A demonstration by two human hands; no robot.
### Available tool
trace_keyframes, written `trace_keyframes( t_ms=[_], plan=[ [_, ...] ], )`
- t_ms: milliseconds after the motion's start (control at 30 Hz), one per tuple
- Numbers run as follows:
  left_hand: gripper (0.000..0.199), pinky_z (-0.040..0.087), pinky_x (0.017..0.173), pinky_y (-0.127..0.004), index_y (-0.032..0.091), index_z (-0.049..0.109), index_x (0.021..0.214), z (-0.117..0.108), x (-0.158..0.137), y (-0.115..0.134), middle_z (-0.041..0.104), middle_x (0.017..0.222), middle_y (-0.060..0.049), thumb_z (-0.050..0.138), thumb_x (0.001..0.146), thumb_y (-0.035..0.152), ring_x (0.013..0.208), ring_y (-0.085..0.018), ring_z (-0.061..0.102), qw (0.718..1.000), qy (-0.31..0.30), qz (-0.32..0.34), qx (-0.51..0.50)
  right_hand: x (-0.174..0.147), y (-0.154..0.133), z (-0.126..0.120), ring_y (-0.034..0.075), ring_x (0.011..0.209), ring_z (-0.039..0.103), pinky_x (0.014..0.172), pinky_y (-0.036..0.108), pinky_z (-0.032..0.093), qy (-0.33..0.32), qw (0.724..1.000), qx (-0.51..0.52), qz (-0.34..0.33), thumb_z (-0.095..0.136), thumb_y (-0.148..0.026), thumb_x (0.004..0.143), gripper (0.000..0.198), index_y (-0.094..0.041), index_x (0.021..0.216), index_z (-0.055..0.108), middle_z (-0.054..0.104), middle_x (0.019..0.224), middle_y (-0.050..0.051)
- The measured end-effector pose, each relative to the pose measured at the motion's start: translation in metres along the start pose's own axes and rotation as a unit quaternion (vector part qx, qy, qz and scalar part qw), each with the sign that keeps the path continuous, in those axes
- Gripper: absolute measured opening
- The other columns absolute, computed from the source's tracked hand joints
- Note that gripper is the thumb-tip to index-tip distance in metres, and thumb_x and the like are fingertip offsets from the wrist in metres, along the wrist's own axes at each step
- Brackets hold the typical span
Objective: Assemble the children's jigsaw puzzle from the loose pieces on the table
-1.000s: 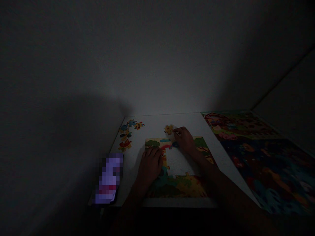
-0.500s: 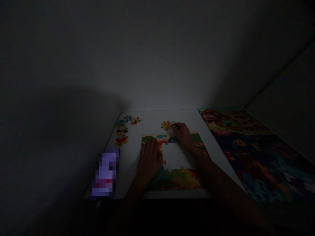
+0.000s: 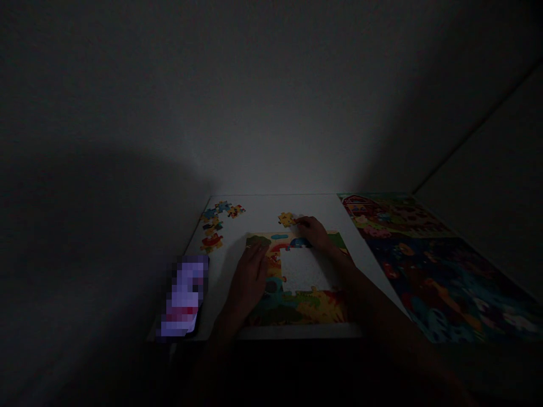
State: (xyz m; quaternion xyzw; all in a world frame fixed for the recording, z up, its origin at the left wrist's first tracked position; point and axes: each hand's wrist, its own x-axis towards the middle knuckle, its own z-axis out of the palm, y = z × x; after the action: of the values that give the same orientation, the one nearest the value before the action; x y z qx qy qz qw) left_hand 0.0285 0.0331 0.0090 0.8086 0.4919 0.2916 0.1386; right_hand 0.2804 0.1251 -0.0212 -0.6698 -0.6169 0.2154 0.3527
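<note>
Mid-frame, our right hand (image 3: 314, 233) pinches a piece (image 3: 285, 219); at lower centre, our left hand (image 3: 247, 278) lies flat, empty, on the puzzle (image 3: 307, 311).

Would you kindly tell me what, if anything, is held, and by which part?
The right hand touches a yellow puzzle piece at its right edge; a firm pinch cannot be confirmed. The left hand lies on the unfinished puzzle, grasping nothing visible.
</note>
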Motion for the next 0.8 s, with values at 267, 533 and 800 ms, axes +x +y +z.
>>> trace_keyframes(
  t_ms=[267, 533, 800],
  plan=[
    [0.051, 0.032, 0.117, -0.055, 0.01, 0.049, 0.142, 0.014, -0.046, 0.003, 0.042, 0.152, -0.018, 0.041, 0.1, 0.036, 0.143, -0.032, 0.036, 0.976, -0.043, 0.052, 0.205, -0.001, 0.002, -0.002, 0.023, 0.101, 0.064, 0.094, 0.035, 0.047, 0.01, 1.0, 0.008, -0.003, 0.053, -0.023, 0.085, 0.03, -0.016, 0.106, 0.073, 0.069, 0.107, 0.01],
    [0.049, 0.037, 0.115, -0.051, 0.011, 0.05, 0.141, 0.018, -0.046, 0.002, 0.045, 0.151, -0.015, 0.04, 0.099, 0.035, 0.141, -0.03, 0.04, 0.973, -0.015, 0.053, 0.222, -0.003, 0.003, -0.001, 0.022, 0.099, 0.064, 0.092, 0.033, 0.048, 0.022, 1.0, 0.012, -0.011, 0.055, -0.026, 0.083, 0.028, -0.018, 0.103, 0.074, 0.07, 0.105, 0.007],
    [0.055, 0.037, 0.115, -0.054, 0.008, 0.04, 0.146, 0.025, -0.048, 0.003, 0.04, 0.153, -0.018, 0.042, 0.098, 0.034, 0.144, -0.03, 0.035, 0.979, 0.005, 0.038, 0.201, 0.01, -0.001, -0.001, 0.022, 0.089, 0.066, 0.081, 0.032, 0.05, -0.007, 0.999, -0.03, 0.008, 0.058, -0.028, 0.084, 0.027, -0.018, 0.102, 0.075, 0.071, 0.1, 0.01]
  ],
)
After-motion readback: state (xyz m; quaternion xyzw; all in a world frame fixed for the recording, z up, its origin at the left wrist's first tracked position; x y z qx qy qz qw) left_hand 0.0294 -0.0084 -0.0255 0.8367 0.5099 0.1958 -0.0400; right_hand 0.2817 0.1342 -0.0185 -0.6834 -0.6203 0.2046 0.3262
